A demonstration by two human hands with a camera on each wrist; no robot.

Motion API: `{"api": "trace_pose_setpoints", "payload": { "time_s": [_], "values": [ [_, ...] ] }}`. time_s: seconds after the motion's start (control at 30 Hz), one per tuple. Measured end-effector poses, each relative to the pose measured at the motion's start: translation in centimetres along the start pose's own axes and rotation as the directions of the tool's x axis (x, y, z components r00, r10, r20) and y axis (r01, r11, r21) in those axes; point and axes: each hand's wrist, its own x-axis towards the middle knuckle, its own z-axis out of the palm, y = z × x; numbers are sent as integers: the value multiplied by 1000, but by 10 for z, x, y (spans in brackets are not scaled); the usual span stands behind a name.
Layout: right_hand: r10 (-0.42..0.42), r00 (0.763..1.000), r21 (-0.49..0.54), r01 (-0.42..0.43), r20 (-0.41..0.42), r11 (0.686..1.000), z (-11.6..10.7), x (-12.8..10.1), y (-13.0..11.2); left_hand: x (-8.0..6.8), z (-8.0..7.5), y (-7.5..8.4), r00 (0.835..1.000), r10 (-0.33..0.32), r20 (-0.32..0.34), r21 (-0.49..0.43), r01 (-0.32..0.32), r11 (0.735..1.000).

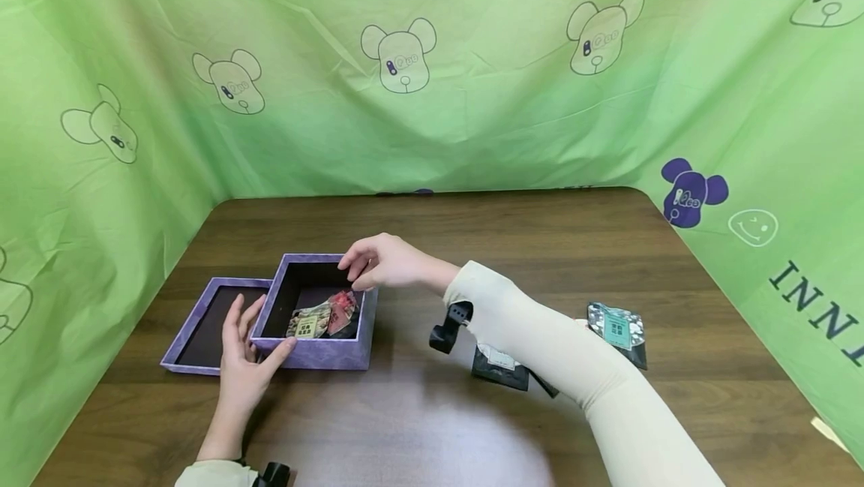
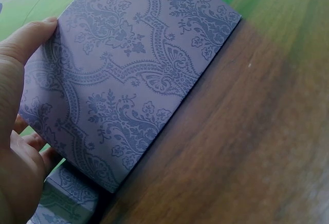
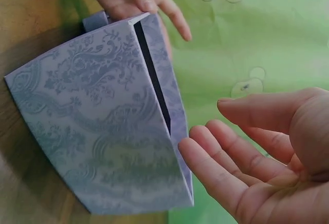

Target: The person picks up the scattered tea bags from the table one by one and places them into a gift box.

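A purple box [image 1: 317,354] with a dark inside and a floral pattern on its walls stands upright on the table. In it lie a packet with a yellow label [image 1: 310,326] and a red packet [image 1: 343,307]. My left hand [image 1: 244,367] holds the box by its near left corner, thumb on the front rim and fingers along the left wall. Over the box's back right edge hovers my right hand [image 1: 394,262], its fingers loosely bent. Nothing shows between those fingers in the right wrist view. Below the box's left side lies its shallow purple lid [image 1: 192,326], inside up.
A black packet with a pale label [image 1: 499,368] lies under my right forearm, partly covered by the sleeve. Farther right is a packet with a teal label [image 1: 616,329]. Green cloth [image 1: 499,134] hangs around the wooden table [image 1: 513,232].
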Motion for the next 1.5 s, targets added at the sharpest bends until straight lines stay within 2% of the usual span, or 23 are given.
{"api": "trace_pose_setpoints", "payload": {
  "time_s": [0.13, 0.3, 0.57, 0.8, 0.97, 1.23, 1.5],
  "values": [
    [0, 1000, 59, 1, -24, 998, -11, -16, 12, 0, 0, 0, 1000, -7, -2, 12, 7, 1000],
    [40, 997, 134, -31, -68, 990, -26, -37, 32, -1, -1, 0, 1000, -18, -7, 21, 18, 1000],
    [123, 985, 283, -85, -119, 955, -47, -71, 59, 0, 0, -2, 1000, 4, -3, -1, -4, 1000],
    [186, 972, 397, -115, -145, 911, -65, -105, 77, 0, 1, -4, 1000, 27, 0, -35, -27, 999],
    [226, 957, 424, -131, -183, 896, -74, -128, 93, 0, 0, -4, 1000, 25, 2, -18, -25, 1000],
    [249, 935, 383, -140, -252, 913, -91, -167, 112, 1, 1, -1, 1000, 23, 0, -13, -23, 1000],
    [275, 911, 442, -119, -308, 889, -108, -209, 121, 0, 1, -3, 999, 37, -4, -30, -37, 999]
  ]
}}
